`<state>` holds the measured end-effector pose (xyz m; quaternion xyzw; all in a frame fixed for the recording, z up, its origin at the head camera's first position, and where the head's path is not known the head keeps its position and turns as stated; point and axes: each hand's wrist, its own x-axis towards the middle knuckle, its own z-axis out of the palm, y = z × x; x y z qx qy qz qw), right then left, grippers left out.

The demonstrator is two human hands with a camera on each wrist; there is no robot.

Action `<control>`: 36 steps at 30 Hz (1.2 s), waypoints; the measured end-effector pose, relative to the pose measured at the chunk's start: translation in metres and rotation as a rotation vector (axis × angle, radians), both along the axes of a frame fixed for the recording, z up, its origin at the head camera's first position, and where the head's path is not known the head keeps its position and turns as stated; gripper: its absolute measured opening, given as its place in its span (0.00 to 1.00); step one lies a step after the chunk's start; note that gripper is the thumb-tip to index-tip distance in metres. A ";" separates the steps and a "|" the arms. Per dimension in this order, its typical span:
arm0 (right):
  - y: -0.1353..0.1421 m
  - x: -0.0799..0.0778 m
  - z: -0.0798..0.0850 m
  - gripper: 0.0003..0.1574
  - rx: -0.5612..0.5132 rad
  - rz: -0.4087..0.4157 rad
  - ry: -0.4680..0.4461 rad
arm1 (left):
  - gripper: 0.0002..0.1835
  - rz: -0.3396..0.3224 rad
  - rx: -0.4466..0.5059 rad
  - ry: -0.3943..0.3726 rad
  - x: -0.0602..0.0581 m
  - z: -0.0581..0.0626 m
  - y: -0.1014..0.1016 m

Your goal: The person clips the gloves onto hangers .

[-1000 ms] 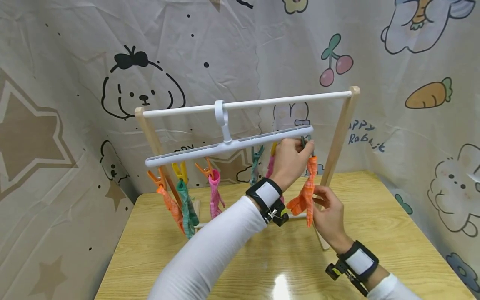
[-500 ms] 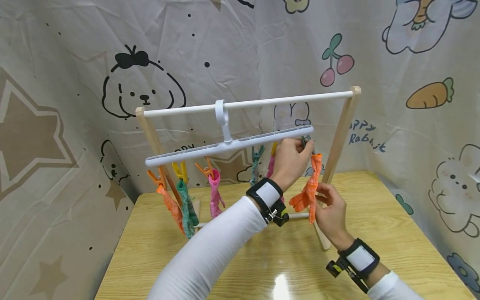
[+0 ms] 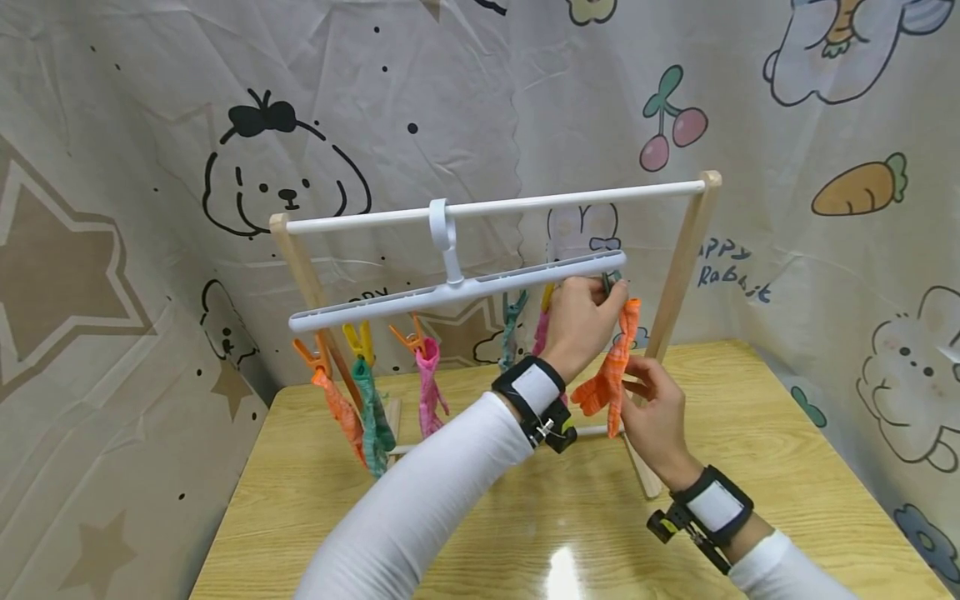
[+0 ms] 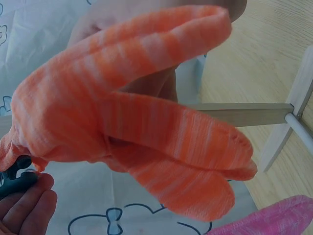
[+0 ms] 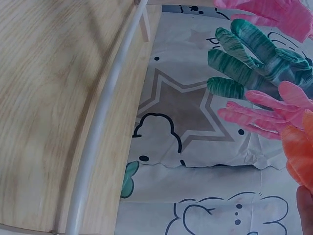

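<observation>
In the head view my left hand [image 3: 581, 321] pinches a dark green clothes peg [image 3: 607, 283] under the right end of the white hanger [image 3: 517, 279]. An orange striped glove [image 3: 611, 371] hangs at this peg, fingers down. My right hand [image 3: 656, 408] holds the glove from the right, its fingertips at the glove's edge. In the left wrist view the peg [image 4: 19, 178] sits at the cuff of the glove [image 4: 63, 107], and the right hand [image 4: 156, 83] shows partly behind it. The right wrist view catches just part of the glove [image 5: 299, 152] and a fingertip.
The hanger hooks over the white rod [image 3: 525, 202] of a wooden stand [image 3: 678, 271]. Along its left half hang another orange glove [image 3: 341, 412], a green glove [image 3: 372, 417] and a pink glove [image 3: 430, 387] on pegs. More gloves hang behind my left wrist, above the wooden table [image 3: 495, 533].
My right hand first shifts slightly right, then back left and up, and the orange glove rises a little with it. My left hand stays at the peg.
</observation>
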<state>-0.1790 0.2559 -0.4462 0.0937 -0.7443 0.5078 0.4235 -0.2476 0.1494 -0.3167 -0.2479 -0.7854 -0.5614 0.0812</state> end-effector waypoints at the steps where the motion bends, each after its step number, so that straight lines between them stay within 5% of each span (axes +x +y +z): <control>1: 0.000 -0.001 0.000 0.18 0.002 -0.001 0.000 | 0.22 0.000 -0.003 -0.001 0.000 0.000 0.000; 19: -0.001 0.005 -0.015 0.18 0.013 -0.017 -0.078 | 0.22 -0.017 0.017 0.003 -0.002 0.001 0.002; 36: -0.001 0.002 -0.011 0.19 0.028 0.021 -0.001 | 0.23 -0.013 0.001 -0.011 -0.001 0.002 0.000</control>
